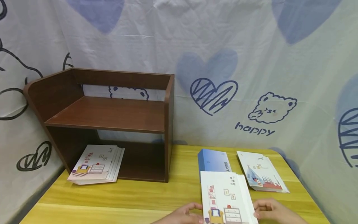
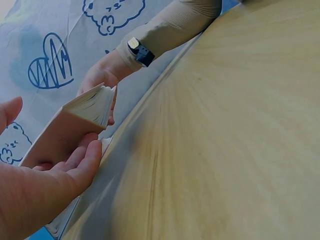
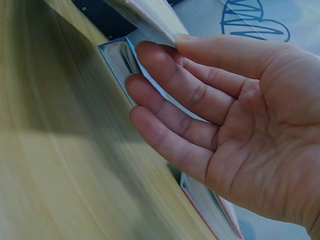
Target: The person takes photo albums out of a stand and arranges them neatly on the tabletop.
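Note:
A white book (image 1: 223,189) with a cartoon room on its cover is held above the table between both hands. My left hand (image 1: 183,215) touches its left edge; in the left wrist view the fingers (image 2: 82,160) lie fairly straight against the book (image 2: 57,130), thumb apart from it. On the opposite edge, my right hand (image 1: 272,211) pinches the book between thumb and forefinger, as the right wrist view shows, while its other fingers (image 3: 165,132) hang loosely curved. Behind the held book lies a blue book (image 1: 213,158), partly covered by it from the head view.
At the table's right lies a white book stack (image 1: 261,171) with a tent picture. On the left stands a brown two-level shelf (image 1: 112,113), with several similar white books (image 1: 96,161) piled in its lower left. A patterned cloth (image 1: 212,62) hangs behind the table (image 1: 139,196).

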Available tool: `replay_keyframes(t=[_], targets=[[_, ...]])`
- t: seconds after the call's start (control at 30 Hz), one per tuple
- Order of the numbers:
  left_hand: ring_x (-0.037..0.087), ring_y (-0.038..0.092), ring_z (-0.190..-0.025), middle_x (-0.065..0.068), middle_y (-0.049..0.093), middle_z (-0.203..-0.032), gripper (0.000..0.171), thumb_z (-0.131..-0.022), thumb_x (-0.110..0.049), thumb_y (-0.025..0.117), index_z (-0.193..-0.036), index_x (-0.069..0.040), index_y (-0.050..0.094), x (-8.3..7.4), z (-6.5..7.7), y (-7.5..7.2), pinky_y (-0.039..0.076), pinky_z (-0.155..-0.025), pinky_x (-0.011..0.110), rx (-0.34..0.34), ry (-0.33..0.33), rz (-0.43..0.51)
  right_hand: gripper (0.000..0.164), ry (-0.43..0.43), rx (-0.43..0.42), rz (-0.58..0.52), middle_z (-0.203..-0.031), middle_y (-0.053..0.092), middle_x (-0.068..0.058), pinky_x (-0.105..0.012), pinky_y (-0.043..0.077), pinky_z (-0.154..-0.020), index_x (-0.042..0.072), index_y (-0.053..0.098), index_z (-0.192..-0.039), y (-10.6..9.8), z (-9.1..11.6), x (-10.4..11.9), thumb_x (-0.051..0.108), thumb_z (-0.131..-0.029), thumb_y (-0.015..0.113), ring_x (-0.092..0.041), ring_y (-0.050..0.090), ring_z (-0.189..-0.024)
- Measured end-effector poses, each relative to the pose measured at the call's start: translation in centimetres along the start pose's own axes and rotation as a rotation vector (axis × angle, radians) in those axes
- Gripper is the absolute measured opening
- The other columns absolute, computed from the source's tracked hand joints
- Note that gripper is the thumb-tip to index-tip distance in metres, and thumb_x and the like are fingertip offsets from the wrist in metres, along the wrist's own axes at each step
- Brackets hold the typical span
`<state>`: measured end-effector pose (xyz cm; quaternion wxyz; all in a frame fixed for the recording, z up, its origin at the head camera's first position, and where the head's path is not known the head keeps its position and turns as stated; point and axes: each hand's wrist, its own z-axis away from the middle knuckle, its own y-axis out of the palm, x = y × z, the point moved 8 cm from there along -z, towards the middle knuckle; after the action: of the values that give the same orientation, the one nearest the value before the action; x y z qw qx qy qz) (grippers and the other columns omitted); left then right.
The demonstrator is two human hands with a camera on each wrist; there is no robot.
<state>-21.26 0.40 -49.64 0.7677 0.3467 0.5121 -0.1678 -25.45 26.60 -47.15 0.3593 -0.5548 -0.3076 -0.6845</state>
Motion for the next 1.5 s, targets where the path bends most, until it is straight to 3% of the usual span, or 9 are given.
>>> replay_keyframes(t=[0.33, 0.53, 0.8, 1.07, 1.27, 1.5], targets=[[0.015, 0.065, -0.108, 0.009, 0.064, -0.126, 0.051, -0.095, -0.023, 0.059, -0.139, -0.002, 0.044, 0.8, -0.6, 0.7, 0.054, -0.091, 0.026, 0.022, -0.022, 0.034, 0.025, 0.023, 0.012, -0.022, -0.102, 0.069, 0.008, -0.017, 0.046, -0.081, 0.003, 0.063, -0.111, -0.7, 0.8, -1.1, 0.004, -0.102, 0.040, -0.002, 0.059, -0.090], [0.015, 0.065, -0.109, 0.011, 0.063, -0.128, 0.056, -0.096, -0.029, 0.058, -0.142, -0.002, 0.041, 1.4, -0.8, 1.2, 0.053, -0.092, 0.025, 0.076, -0.031, 0.057, 0.027, 0.039, 0.032, -0.045, -0.100, 0.068, 0.012, -0.017, 0.047, -0.082, 0.009, 0.065, -0.111, -0.8, 1.0, -1.5, 0.004, -0.102, 0.040, -0.001, 0.058, -0.088], [0.014, 0.063, -0.112, 0.011, 0.062, -0.129, 0.063, -0.095, -0.031, 0.059, -0.145, 0.000, 0.037, 2.2, -1.4, 1.6, 0.052, -0.095, 0.025, 0.122, -0.057, 0.101, 0.022, 0.011, 0.075, -0.034, -0.098, 0.067, 0.012, -0.018, 0.048, -0.081, -0.010, 0.056, -0.107, -0.4, 1.3, -1.2, 0.002, -0.102, 0.038, -0.001, 0.057, -0.085], [0.017, 0.058, -0.123, 0.013, 0.056, -0.139, 0.058, -0.098, -0.027, 0.055, -0.146, -0.001, 0.037, 2.7, -1.8, 2.7, 0.049, -0.098, 0.022, 0.193, -0.076, 0.253, 0.029, 0.052, 0.085, -0.079, -0.104, 0.068, 0.010, -0.019, 0.047, -0.084, 0.008, 0.064, -0.113, -0.9, 2.0, -1.9, 0.002, -0.103, 0.037, -0.003, 0.057, -0.089], [0.016, 0.057, -0.123, 0.015, 0.055, -0.139, 0.053, -0.099, -0.022, 0.053, -0.145, 0.001, 0.040, 2.8, -2.3, 3.1, 0.050, -0.094, 0.019, 0.183, -0.097, 0.242, 0.032, 0.080, 0.089, -0.130, -0.104, 0.070, 0.010, -0.015, 0.048, -0.077, 0.010, 0.065, -0.115, -1.0, 2.3, -2.3, 0.002, -0.102, 0.037, 0.002, 0.057, -0.083], [0.005, 0.062, -0.107, 0.008, 0.063, -0.128, 0.046, -0.099, -0.021, 0.052, -0.139, 0.003, 0.047, 2.6, -2.3, 3.6, 0.050, -0.091, 0.016, 0.135, -0.093, 0.177, 0.030, 0.113, 0.089, -0.149, -0.090, 0.067, 0.014, -0.014, 0.042, -0.067, 0.010, 0.065, -0.114, -0.7, 2.6, -2.3, 0.004, -0.102, 0.038, 0.006, 0.052, -0.071]])
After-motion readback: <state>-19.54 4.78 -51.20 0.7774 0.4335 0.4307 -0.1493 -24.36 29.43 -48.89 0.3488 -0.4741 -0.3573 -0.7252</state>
